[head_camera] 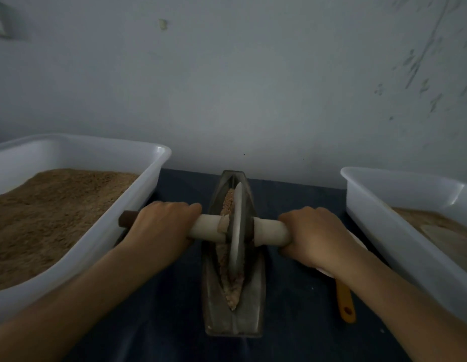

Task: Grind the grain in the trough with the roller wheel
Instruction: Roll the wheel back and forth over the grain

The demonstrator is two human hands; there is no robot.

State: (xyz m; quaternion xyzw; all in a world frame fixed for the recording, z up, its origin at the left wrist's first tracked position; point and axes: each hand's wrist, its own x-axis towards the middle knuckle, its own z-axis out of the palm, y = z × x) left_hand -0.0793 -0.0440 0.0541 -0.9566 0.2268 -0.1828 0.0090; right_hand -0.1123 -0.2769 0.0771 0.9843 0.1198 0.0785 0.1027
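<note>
The left hand [159, 223] and the right hand [314, 235] each curl their fingers round the pale axle [206, 228] of the roller wheel [237, 231], one on either side of the disc. The wheel stands upright between the two sets of fingers, its rim down in the dark boat-shaped trough [233, 317]. Pinkish grain [227, 205] lies along the groove, beyond and nearer than the knuckles. Outside the left fingers sits a white tub of brown meal [78, 150]; outside the right fingers, another white tub [383, 205]. A yellow handle [345, 301] lies beneath the right wrist.
</note>
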